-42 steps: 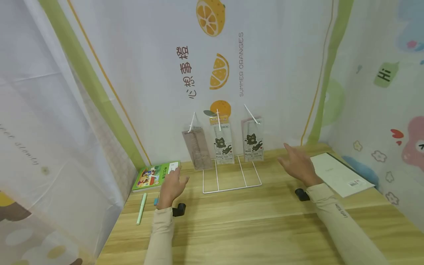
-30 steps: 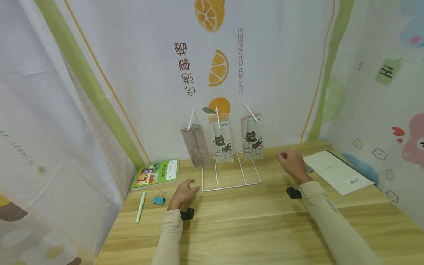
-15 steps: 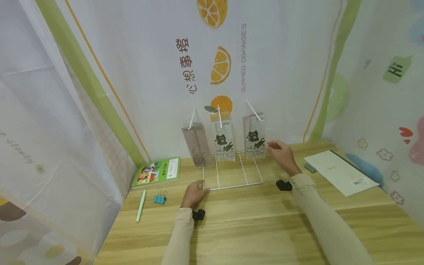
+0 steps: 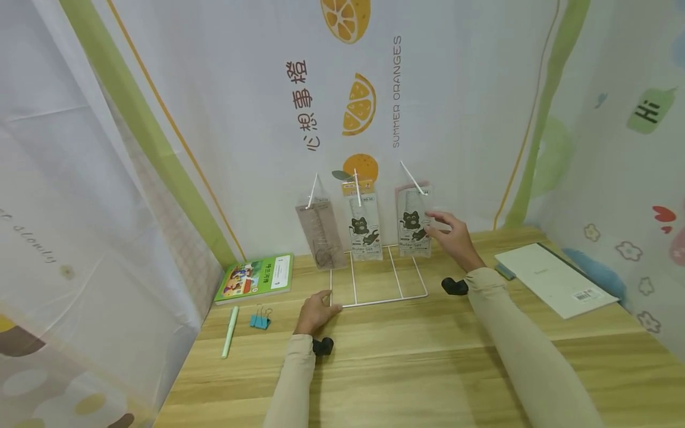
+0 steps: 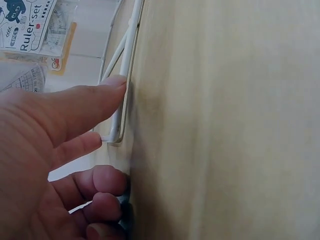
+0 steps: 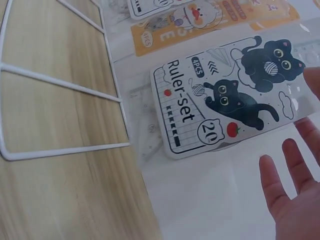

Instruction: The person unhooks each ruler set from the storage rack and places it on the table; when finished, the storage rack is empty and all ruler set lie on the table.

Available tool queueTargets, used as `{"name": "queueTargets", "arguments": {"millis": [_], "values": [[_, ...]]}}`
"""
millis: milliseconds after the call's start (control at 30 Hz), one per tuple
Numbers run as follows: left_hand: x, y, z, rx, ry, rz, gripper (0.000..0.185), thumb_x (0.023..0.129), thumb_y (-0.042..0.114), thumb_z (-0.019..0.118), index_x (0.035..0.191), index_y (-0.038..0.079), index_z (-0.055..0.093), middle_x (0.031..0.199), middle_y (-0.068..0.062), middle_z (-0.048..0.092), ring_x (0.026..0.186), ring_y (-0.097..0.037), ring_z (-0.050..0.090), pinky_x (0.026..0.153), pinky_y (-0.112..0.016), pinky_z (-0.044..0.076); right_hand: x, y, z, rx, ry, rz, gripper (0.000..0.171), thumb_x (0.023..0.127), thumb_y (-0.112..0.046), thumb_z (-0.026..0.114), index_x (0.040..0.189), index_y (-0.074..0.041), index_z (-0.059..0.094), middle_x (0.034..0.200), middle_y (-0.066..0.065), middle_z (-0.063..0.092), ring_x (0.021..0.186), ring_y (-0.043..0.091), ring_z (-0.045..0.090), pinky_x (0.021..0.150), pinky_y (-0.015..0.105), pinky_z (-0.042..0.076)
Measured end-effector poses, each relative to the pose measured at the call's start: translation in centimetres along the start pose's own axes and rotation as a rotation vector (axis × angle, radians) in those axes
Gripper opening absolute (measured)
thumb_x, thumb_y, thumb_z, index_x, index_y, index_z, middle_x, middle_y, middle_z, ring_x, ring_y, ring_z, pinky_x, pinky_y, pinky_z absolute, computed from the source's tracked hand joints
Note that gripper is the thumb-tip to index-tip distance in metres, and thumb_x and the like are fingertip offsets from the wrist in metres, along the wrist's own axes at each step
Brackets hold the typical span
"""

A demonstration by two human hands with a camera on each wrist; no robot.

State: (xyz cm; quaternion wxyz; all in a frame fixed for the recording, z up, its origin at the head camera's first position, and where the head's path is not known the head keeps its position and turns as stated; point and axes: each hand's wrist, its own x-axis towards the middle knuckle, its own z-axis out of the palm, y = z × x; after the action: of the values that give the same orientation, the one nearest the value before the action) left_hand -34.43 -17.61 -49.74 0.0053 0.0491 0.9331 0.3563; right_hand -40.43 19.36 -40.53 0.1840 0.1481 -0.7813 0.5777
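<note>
A white wire display rack [image 4: 385, 302] stands on the table with clear ruler-set packets hanging from its hooks. My left hand [image 4: 314, 313] pinches the rack's front left corner; the left wrist view shows the thumb [image 5: 112, 92] on the wire and the index fingertip beside the corner. My right hand [image 4: 453, 239] is at the outer edge of the right-hand ruler set [image 6: 220, 95], which has black cats printed on it. Its thumb and index finger straddle that edge, apart from each other, while the other fingers are spread.
A middle ruler set [image 4: 366, 229] and a greyish packet [image 4: 323, 236] hang to the left. On the table lie a green book [image 4: 254, 278], a pale green pen [image 4: 230, 333], a blue binder clip [image 4: 260, 321], a white notebook [image 4: 553, 279] and a small blue-green block [image 4: 505, 271].
My left hand has moved right from beside the book to the rack's front corner and taken hold there. My right hand has moved left to the right-hand ruler set.
</note>
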Motion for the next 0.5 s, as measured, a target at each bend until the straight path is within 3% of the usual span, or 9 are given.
{"name": "queueTargets", "arguments": {"millis": [100, 333, 500], "values": [[0.00, 0.13, -0.08, 0.009, 0.005, 0.003, 0.057, 0.090, 0.026, 0.075, 0.137, -0.001, 0.058, 0.133, -0.031, 0.059, 0.122, -0.050, 0.056, 0.101, -0.061, 0.047, 0.22, -0.18, 0.11, 0.015, -0.001, 0.005, 0.044, 0.098, -0.012, 0.065, 0.140, -0.001, 0.056, 0.147, 0.019, 0.050, 0.136, 0.035, 0.043, 0.105, 0.046, 0.045], [-0.02, 0.26, -0.14, 0.015, 0.011, -0.006, 0.056, 0.090, 0.027, 0.076, 0.136, 0.000, 0.058, 0.135, -0.031, 0.058, 0.124, -0.051, 0.054, 0.101, -0.062, 0.045, 0.49, -0.43, 0.21, 0.056, -0.013, -0.026, 0.045, 0.098, -0.012, 0.066, 0.142, -0.004, 0.056, 0.146, 0.018, 0.052, 0.128, 0.032, 0.050, 0.095, 0.021, 0.045], [-0.05, 0.26, 0.03, 0.016, 0.009, -0.004, 0.055, 0.091, 0.027, 0.075, 0.135, 0.000, 0.058, 0.134, -0.031, 0.058, 0.124, -0.052, 0.054, 0.101, -0.062, 0.045, 0.15, -0.78, 0.21, 0.059, -0.012, -0.049, 0.045, 0.097, -0.011, 0.067, 0.140, -0.002, 0.057, 0.144, 0.019, 0.055, 0.120, 0.026, 0.056, 0.090, 0.013, 0.047]]}}
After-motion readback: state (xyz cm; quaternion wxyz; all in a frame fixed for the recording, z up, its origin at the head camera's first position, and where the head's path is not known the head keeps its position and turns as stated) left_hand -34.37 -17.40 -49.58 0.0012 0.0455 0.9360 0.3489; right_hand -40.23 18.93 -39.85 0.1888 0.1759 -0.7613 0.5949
